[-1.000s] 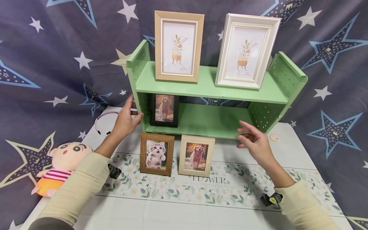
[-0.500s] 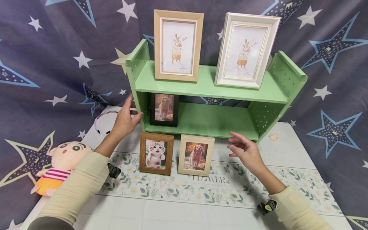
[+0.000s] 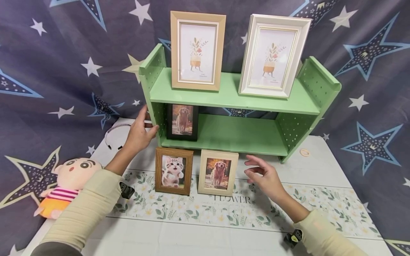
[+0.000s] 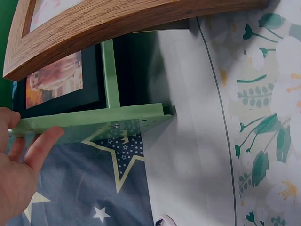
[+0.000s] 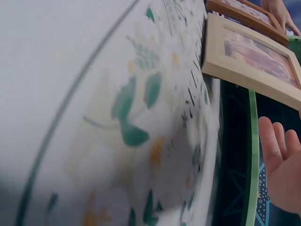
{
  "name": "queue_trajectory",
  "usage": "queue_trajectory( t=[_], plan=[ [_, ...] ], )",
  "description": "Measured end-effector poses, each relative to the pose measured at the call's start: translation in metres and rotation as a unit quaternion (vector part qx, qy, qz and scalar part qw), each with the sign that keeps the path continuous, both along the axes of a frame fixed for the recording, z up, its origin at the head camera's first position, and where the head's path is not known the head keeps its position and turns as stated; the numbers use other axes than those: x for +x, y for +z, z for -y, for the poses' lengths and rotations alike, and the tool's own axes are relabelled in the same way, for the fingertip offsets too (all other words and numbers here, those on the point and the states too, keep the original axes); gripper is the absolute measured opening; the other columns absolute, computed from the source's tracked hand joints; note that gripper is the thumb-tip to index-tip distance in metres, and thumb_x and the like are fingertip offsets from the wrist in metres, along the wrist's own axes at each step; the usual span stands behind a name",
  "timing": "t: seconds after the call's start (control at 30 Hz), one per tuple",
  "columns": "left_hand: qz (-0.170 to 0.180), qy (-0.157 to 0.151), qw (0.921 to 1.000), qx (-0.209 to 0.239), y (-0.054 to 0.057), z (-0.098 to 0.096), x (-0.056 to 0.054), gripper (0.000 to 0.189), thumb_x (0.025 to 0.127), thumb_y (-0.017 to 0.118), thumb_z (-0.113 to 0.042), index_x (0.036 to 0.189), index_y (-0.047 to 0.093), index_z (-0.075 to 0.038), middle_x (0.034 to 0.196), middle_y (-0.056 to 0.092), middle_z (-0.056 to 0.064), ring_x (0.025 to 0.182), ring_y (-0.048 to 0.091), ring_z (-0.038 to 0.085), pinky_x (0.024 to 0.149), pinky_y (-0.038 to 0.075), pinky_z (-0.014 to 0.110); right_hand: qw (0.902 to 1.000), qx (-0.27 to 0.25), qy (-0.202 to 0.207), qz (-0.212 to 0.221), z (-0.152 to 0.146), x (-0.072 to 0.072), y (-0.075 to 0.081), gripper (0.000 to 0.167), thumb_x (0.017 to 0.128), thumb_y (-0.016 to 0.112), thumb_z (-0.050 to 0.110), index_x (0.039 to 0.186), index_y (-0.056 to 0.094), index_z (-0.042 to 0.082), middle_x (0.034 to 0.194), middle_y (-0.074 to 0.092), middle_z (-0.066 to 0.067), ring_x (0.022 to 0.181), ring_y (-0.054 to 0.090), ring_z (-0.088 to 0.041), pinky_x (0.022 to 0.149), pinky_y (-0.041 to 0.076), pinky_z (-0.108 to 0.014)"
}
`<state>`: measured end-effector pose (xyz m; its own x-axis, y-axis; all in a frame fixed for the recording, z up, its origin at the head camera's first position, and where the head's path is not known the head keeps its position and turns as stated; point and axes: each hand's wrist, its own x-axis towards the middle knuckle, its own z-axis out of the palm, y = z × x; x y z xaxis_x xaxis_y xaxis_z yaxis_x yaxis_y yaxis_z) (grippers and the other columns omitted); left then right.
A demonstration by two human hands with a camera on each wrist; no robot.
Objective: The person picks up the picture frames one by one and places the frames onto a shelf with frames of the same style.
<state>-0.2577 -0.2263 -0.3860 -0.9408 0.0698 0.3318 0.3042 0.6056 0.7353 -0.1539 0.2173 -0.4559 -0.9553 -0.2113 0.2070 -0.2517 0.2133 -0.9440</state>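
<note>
A soft doll (image 3: pixel 69 186) in a striped shirt and orange shorts sits at the desk's (image 3: pixel 192 238) left side, before a dark curtain (image 3: pixel 35 71) patterned with stars. A cord (image 3: pixel 112 128) curls farther back. A small pale ring (image 3: pixel 304 153) lies on the right. A flowered band (image 3: pixel 208 215) crosses the white desk.

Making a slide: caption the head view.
Left hand holding a green two-tier shelf, right hand beside a cream dog-photo frame.
</note>
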Motion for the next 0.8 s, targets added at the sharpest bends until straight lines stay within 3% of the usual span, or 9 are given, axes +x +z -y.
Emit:
queue_trajectory(
  t=[0.07, 0.2, 0.3, 0.53, 0.8],
  plan=[
    [-0.001, 0.001, 1.0000, 0.000, 0.000, 0.001, 0.000, 0.085, 0.098, 0.062, -0.006, 0.165, 0.012, -0.023, 0.126, 0.056, 0.024, 0.109, 0.068, 0.045, 0.065, 0.064, 0.020, 1.0000, -0.006, 0.003, 0.006, 0.004, 0.000, -0.002, 0.054, 0.095, 0.069, 0.002, 0.146, 0.051, -0.001, 0.123, 0.064, -0.019, 0.095, 0.070, -0.008, 0.069, 0.068, -0.040],
    [-0.001, 0.001, 1.0000, 0.000, -0.001, 0.002, -0.001, 0.085, 0.098, 0.063, -0.007, 0.165, 0.013, -0.023, 0.126, 0.057, 0.024, 0.110, 0.068, 0.044, 0.066, 0.064, 0.020, 0.9996, -0.020, 0.006, 0.019, 0.011, 0.002, -0.005, 0.055, 0.096, 0.069, 0.003, 0.147, 0.050, 0.000, 0.129, 0.059, -0.033, 0.096, 0.071, -0.017, 0.070, 0.068, -0.036],
    [0.000, 0.001, 1.0000, 0.000, -0.002, 0.002, -0.001, 0.085, 0.098, 0.063, -0.007, 0.165, 0.013, -0.024, 0.126, 0.058, 0.023, 0.110, 0.068, 0.044, 0.067, 0.064, 0.021, 0.9991, -0.030, 0.006, 0.029, 0.015, 0.002, -0.007, 0.056, 0.095, 0.069, 0.002, 0.147, 0.050, 0.002, 0.130, 0.059, -0.034, 0.095, 0.072, -0.023, 0.070, 0.068, -0.036],
    [0.001, 0.001, 1.0000, 0.001, -0.002, 0.000, -0.001, 0.085, 0.098, 0.063, -0.006, 0.165, 0.013, -0.023, 0.125, 0.057, 0.023, 0.110, 0.068, 0.044, 0.066, 0.064, 0.022, 0.9982, -0.033, 0.005, 0.050, 0.022, 0.004, -0.008, 0.061, 0.092, 0.070, -0.003, 0.149, 0.050, 0.005, 0.132, 0.061, -0.032, 0.091, 0.072, -0.010, 0.074, 0.067, -0.040],
    [0.001, 0.001, 1.0000, 0.001, -0.002, 0.001, -0.002, 0.085, 0.098, 0.063, -0.006, 0.165, 0.013, -0.024, 0.126, 0.057, 0.023, 0.110, 0.068, 0.044, 0.068, 0.065, 0.025, 0.9964, -0.046, -0.008, 0.071, 0.033, 0.007, -0.015, 0.068, 0.091, 0.071, -0.003, 0.153, 0.046, 0.010, 0.132, 0.062, -0.031, 0.092, 0.074, -0.007, 0.075, 0.067, -0.047]
  ],
)
